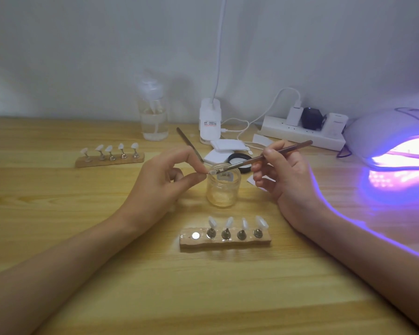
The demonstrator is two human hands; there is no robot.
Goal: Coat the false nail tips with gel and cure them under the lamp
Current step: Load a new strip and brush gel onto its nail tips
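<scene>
Left hand (160,182) is up over the middle of the desk (58,213), its fingers (192,178) pinched tight on a single false nail tip (212,172), which sits right above the mouth of the open gel jar (224,189). Right hand (288,175) comes in from the other side with its fingers clamped pen-style round the gel brush (264,157), the handle angled up and away to the right, and the bristle end touches that held tip. The jar stands on the desk between the two hands, with its black lid (240,163) lying just behind it. Closer to the camera is the near holder strip (225,241): four nail tips (229,222) stand upright on their little metal stands, and one round magnet (195,235) at the left end is bare. Back on the left, the far holder strip (109,162) carries a full row of five tips. On the right edge the curing lamp (385,131) is switched on, throwing violet light across the desk and along the right forearm. Along the wall stand a clear pump bottle (154,117) and a white power strip (300,135) with plugs in it, and a thin metal tool (189,145) lies slanted behind the left hand.
</scene>
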